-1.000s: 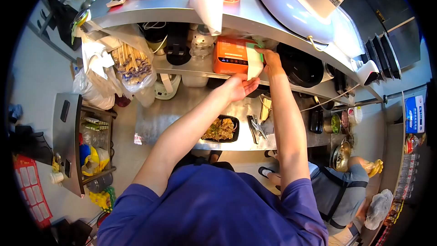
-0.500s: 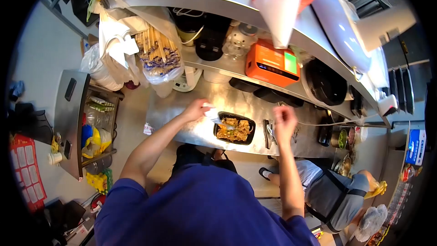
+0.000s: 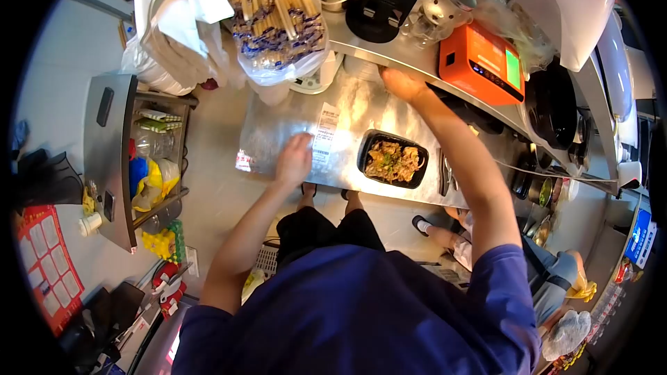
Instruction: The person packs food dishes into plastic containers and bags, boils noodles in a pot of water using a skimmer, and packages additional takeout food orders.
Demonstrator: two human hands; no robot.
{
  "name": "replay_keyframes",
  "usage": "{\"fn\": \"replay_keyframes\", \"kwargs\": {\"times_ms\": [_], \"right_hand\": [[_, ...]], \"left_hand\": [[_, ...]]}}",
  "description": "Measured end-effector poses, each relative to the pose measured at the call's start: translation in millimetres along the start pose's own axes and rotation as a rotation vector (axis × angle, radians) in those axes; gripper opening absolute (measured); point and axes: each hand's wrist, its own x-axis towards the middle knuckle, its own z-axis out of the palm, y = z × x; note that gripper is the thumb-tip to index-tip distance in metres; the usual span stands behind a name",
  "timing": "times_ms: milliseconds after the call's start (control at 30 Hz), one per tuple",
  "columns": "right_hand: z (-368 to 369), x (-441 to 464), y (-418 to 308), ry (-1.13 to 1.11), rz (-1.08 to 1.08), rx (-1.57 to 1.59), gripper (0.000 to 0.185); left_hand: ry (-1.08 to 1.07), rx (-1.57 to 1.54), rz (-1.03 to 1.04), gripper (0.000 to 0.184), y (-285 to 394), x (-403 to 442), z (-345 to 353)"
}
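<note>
My left hand is over the left part of the steel table, slightly blurred, its fingers stretched beside a printed paper receipt. The receipt lies flat, and no object shows in that hand. My right hand reaches forward to the lower shelf's edge, close to a white round container. Its fingertips are partly hidden, so I cannot tell whether they grip anything. Between my arms and nearer to me, a black takeaway tray of saucy food with green bits stands uncovered on the table.
Above the table runs a shelf with an orange machine and a black stand. A plastic bag of wrapped chopsticks hangs at the left. Dark utensils lie right of the tray. Another person is at the right.
The white paper formerly in my left hand now lies on the table as a receipt. My right hand has moved from beside the tray to the shelf's edge. The view has shifted.
</note>
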Motion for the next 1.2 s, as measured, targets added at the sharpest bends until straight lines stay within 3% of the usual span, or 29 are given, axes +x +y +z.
{"fn": "replay_keyframes", "kwargs": {"times_ms": [33, 67, 167, 233, 267, 367, 433, 500, 567, 667, 767, 900, 1033, 1100, 1200], "right_hand": [[4, 2, 0, 0.079, -0.047, -0.266, 0.043], [-29, 5, 11, -0.049, 0.061, 0.072, 0.043], [-29, 6, 9, -0.211, 0.089, 0.136, 0.039], [-29, -6, 1, 0.035, 0.392, 0.570, 0.036], [-44, -3, 3, -0.216, 0.405, 0.499, 0.033], [-41, -4, 7, -0.138, 0.410, 0.608, 0.034], [-43, -4, 9, -0.010, 0.400, 0.657, 0.032], [-54, -5, 14, 0.119, 0.392, 0.708, 0.030], [-78, -11, 25, -0.058, 0.246, 0.685, 0.020], [-90, -14, 26, -0.096, 0.199, 0.615, 0.018], [-69, -8, 25, -0.182, 0.087, 0.540, 0.019], [-51, -2, 23, -0.137, 0.026, 0.624, 0.020], [-75, -11, 25, -0.154, 0.114, 0.653, 0.022], [-68, -12, 25, 0.108, 0.284, 0.632, 0.021], [-44, -11, 22, 0.105, 0.304, 0.721, 0.019]], "left_hand": [[-0.057, -0.024, 0.039, 0.034, 3, -18, 3], [-0.056, -0.022, 0.039, 0.034, 8, -30, 6], [-0.155, -0.207, 0.049, 0.027, 16, -43, 14], [-0.167, -0.355, -0.042, 0.026, 17, -44, 23], [-0.151, -0.417, -0.071, 0.027, 18, -39, 27], [-0.220, -0.482, -0.105, 0.029, 42, 0, 23], [-0.114, -0.531, -0.045, 0.027, 61, 40, 28], [-0.096, -0.793, -0.135, 0.026, 48, 95, 57], [-0.018, -1.062, -0.346, 0.023, 86, 141, 33], [0.037, -1.263, -0.504, 0.022, 107, 184, 33], [0.057, -1.375, -0.510, 0.020, 119, 196, 38], [0.149, -1.459, -0.524, 0.018, 122, 200, 55], [0.249, -1.414, -0.516, 0.015, 128, 201, 60], [0.299, -1.462, -0.409, 0.016, 125, 205, 67], [0.281, -1.388, -0.363, 0.016, 123, 207, 70]]}}
